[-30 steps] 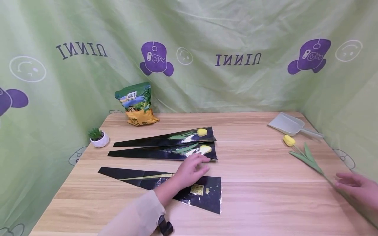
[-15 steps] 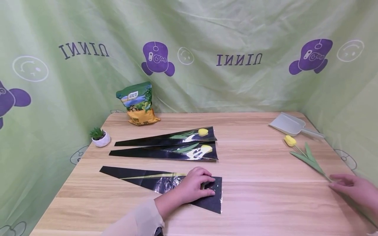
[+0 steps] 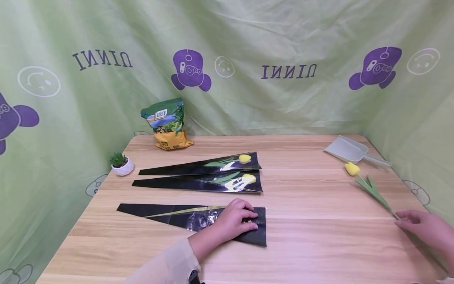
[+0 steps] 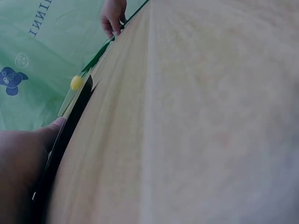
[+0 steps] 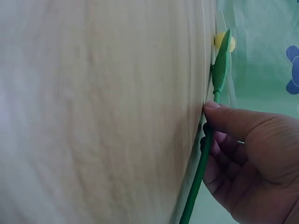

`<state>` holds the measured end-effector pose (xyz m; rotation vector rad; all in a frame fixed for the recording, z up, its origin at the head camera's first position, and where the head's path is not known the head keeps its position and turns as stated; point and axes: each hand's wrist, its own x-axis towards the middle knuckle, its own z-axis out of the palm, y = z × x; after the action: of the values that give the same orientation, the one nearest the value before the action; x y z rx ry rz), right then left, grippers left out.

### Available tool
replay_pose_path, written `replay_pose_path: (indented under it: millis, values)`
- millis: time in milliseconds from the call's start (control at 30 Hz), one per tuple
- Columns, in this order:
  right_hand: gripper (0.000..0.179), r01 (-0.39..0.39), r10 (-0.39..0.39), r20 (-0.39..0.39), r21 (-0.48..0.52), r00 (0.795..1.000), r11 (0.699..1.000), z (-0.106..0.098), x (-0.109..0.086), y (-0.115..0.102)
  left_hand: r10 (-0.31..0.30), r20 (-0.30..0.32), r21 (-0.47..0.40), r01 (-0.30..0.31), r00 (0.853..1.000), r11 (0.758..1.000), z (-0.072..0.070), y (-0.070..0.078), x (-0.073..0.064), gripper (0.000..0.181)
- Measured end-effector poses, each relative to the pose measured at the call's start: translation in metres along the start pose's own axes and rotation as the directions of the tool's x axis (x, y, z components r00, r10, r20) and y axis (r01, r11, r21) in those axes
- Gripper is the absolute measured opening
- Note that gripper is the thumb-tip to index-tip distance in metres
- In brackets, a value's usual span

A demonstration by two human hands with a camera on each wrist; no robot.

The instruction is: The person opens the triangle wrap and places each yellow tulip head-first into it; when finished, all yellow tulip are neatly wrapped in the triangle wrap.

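Note:
My left hand (image 3: 234,221) rests on top of a black flower wrapping sleeve (image 3: 184,213) with a gold stripe, its thumb apart from the fingers and covering part of the print. In the left wrist view only the thumb side of that hand shows beside the sleeve's dark edge. At the right of the table, my right hand (image 3: 425,228) pinches the green stem of a yellow artificial tulip (image 3: 372,190) between thumb and fingers. The right wrist view shows the thumb on the stem (image 5: 201,163) just below the leaf. The tulip's head points toward the back.
Two black sleeves, a far one (image 3: 177,169) and a nearer one (image 3: 170,184), each hold a yellow tulip. A potted succulent (image 3: 122,166) and a green and orange bag (image 3: 170,126) stand at the left. A grey scoop (image 3: 345,149) lies back right on the wooden table (image 3: 301,244).
My left hand has come down from beside the nearer filled sleeve onto the front one, which has turned slightly. My right hand has taken the tulip's stem, and its head has shifted a little rightward.

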<state>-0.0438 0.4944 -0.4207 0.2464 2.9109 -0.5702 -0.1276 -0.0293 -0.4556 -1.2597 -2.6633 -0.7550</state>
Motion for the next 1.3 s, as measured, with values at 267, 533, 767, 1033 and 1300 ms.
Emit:
replay_pose_path:
  millis: [267,533,767,1033,1300]
  values:
    - [0.057,0.003,-0.001,-0.01,0.122,1.0,0.993,-0.006,0.002,-0.013,-0.013,-0.054,-0.01,0.013,0.998,1.0,0.003,-0.003,0.004,0.027]
    - [0.06,0.047,-0.037,-0.037,0.299,0.999,0.953,-0.014,0.004,-0.055,-0.037,-0.116,-0.083,0.027,0.993,0.996,0.005,-0.006,0.007,0.023]
    - [0.024,0.221,-0.105,-0.195,0.822,0.975,0.524,0.001,0.011,-0.098,-0.083,-0.142,-0.15,0.061,0.986,0.987,0.006,-0.005,0.01,0.021]
    - [0.02,0.288,-0.101,-0.277,0.949,0.956,0.125,0.026,0.019,-0.163,-0.148,-0.171,-0.188,0.115,0.974,0.975,0.008,-0.003,0.016,0.021]
    - [0.015,0.229,0.123,-0.246,0.964,0.961,0.136,0.05,0.024,-0.216,-0.144,-0.2,-0.204,0.103,0.969,0.974,0.008,-0.002,0.02,0.021]
